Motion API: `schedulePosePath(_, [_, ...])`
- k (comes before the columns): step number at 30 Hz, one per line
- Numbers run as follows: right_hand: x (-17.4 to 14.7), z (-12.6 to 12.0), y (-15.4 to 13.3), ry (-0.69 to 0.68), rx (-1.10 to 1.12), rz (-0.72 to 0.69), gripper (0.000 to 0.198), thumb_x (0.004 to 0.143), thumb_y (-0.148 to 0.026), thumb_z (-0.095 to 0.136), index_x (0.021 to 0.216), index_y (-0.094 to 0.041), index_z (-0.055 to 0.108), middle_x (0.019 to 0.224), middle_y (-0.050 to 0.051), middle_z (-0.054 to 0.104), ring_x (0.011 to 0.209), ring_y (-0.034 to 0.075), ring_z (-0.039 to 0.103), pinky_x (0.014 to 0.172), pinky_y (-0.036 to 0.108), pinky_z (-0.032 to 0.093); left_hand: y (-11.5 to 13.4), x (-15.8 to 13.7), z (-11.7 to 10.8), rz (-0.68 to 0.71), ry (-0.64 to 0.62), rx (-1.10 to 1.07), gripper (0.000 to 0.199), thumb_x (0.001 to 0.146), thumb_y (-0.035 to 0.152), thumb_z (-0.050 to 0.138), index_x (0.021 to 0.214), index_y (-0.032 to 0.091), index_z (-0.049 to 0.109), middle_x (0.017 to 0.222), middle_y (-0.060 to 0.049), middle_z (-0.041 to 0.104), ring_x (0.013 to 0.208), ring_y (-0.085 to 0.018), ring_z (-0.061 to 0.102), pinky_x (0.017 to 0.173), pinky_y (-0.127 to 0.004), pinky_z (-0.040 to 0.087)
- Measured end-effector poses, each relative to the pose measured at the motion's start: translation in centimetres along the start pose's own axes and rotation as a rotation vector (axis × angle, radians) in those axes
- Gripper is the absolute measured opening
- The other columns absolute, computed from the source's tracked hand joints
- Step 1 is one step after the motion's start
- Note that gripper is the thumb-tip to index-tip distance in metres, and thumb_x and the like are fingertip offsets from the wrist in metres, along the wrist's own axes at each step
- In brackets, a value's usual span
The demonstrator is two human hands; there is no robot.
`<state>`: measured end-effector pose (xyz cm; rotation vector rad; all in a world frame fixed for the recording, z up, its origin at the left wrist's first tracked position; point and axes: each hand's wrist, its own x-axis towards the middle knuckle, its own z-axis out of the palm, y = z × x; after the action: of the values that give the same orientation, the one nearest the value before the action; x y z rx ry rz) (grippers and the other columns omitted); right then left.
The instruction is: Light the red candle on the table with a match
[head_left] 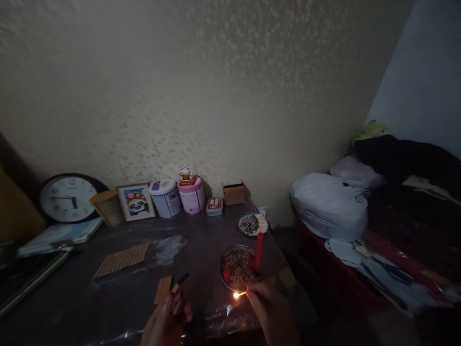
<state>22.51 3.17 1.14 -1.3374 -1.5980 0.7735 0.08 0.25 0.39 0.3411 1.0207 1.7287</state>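
Orange flame tips the match (240,293) pinched in the right hand (264,300); left hand (169,315) clasps a matchbox (179,283).

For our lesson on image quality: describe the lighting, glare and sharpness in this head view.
Head view: dim overall; the lit match in the right hand is a small bright spot, with glare on the plastic-covered table; left hand soft, edges bowed.
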Motion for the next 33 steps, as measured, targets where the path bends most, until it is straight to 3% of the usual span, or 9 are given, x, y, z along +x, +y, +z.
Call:
schedulePosePath(3, [0.2, 0.3, 0.4, 0.026, 0.008, -0.033, 0.022, 0.085, -0.035, 0.055, 0.080, -0.022, 0.071, 0.078, 0.003, 0.074, 0.073, 0.019, 0.069, 0.066, 0.024, 0.052, 0.0, 0.0, 0.1, -0.022, 0.050, -0.026, 0.050, 0.044, 0.051, 0.086, 0.081, 0.019, 0.078, 0.068, -0.004, 0.065, 0.056, -0.016, 0.052, 0.049, -0.029, 0.044])
schedulePosePath(7, [0.7, 0.7, 0.5, 0.040, -0.002, -0.053, 0.020, 0.083, -0.033, 0.056, 0.076, -0.022, 0.071, 0.077, 0.003, 0.074, 0.074, 0.019, 0.069, 0.067, 0.025, 0.053, -0.1, 0.2, 0.0, -0.045, 0.029, -0.058, 0.049, 0.048, 0.050, 0.085, 0.086, 0.019, 0.077, 0.070, -0.005, 0.067, 0.058, -0.016, 0.055, 0.050, -0.029, 0.045])
schedulePosePath(12, [1.7, 1.3, -0.2, 0.058, 0.074, 0.017, 0.025, 0.080, -0.037, 0.054, 0.076, -0.020, 0.073, 0.077, 0.005, 0.076, 0.074, 0.023, 0.070, 0.067, 0.028, 0.055, -0.1, 0.7, -0.3, -0.075, -0.008, -0.024, 0.051, 0.052, 0.055, 0.080, 0.088, 0.018, 0.076, 0.069, -0.005, 0.065, 0.057, -0.017, 0.054, 0.049, -0.030, 0.043])
schedulePosePath(22, [2.6, 2.3, 0.7, 0.130, 0.168, 0.081, 0.022, 0.077, -0.040, 0.065, 0.076, -0.019, 0.072, 0.077, 0.007, 0.077, 0.074, 0.024, 0.072, 0.067, 0.028, 0.058, -0.4, 1.6, -1.2, -0.196, 0.009, -0.067, 0.052, 0.041, 0.054, 0.084, 0.079, 0.019, 0.075, 0.065, -0.005, 0.063, 0.054, -0.017, 0.053, 0.049, -0.031, 0.041])
schedulePosePath(26, [3.0, 2.5, 1.0, 0.155, 0.154, 0.096, 0.026, 0.076, -0.043, 0.065, 0.079, -0.019, 0.073, 0.079, 0.009, 0.078, 0.075, 0.026, 0.073, 0.066, 0.029, 0.060, -0.4, 0.8, -0.4, -0.097, 0.044, -0.082, 0.048, 0.060, 0.057, 0.074, 0.093, 0.023, 0.075, 0.071, -0.005, 0.064, 0.057, -0.017, 0.053, 0.051, -0.031, 0.040])
schedulePosePath(30, [3.2, 2.9, 0.9, 0.186, 0.069, 0.047, 0.035, 0.077, -0.051, 0.062, 0.078, -0.019, 0.075, 0.076, 0.010, 0.078, 0.071, 0.026, 0.073, 0.063, 0.030, 0.060, -0.6, 0.6, -0.1, -0.084, 0.025, -0.087, 0.049, 0.052, 0.060, 0.078, 0.082, 0.021, 0.077, 0.068, -0.005, 0.063, 0.053, -0.017, 0.050, 0.048, -0.032, 0.038])
schedulePosePath(33, [3.3, 3.0, 0.7, 0.234, -0.024, -0.008, 0.035, 0.078, -0.053, 0.061, 0.074, -0.021, 0.076, 0.071, 0.008, 0.077, 0.066, 0.026, 0.072, 0.058, 0.030, 0.059, -0.6, 0.8, -0.2, -0.087, 0.012, -0.092, 0.053, 0.051, 0.062, 0.077, 0.084, 0.021, 0.077, 0.068, -0.005, 0.062, 0.051, -0.016, 0.048, 0.047, -0.031, 0.036])
